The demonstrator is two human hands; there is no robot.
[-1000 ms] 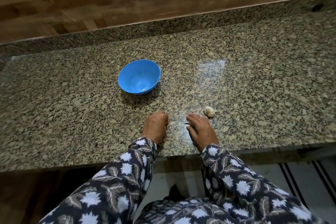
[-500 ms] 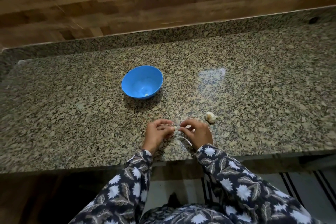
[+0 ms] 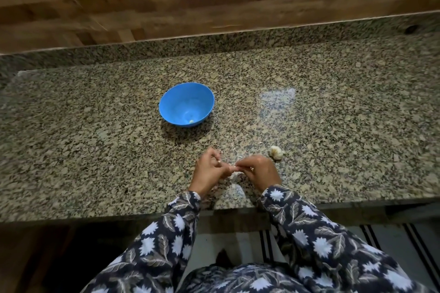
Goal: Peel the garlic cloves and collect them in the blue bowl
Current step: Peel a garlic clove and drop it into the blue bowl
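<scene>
Mid-peel: one clove worked between both hands, near the counter's front edge.
Granite counter (image 3: pixel 95 138) carried the blue bowl (image 3: pixel 187 104) set back left of centre, well apart from the hands. Left hand (image 3: pixel 210 171) and right hand (image 3: pixel 258 170) met fingertip to fingertip, fingers curled in tight, both pinching the small pale clove (image 3: pixel 234 169), which was mostly hidden. The garlic head (image 3: pixel 276 152) lay just beyond the right hand. One peeled clove (image 3: pixel 191 121) sat in the bowl. Best approach, judging by this: left anchors the clove, right strips skin off the tip, and the work stays low so any slip lands on the counter.
</scene>
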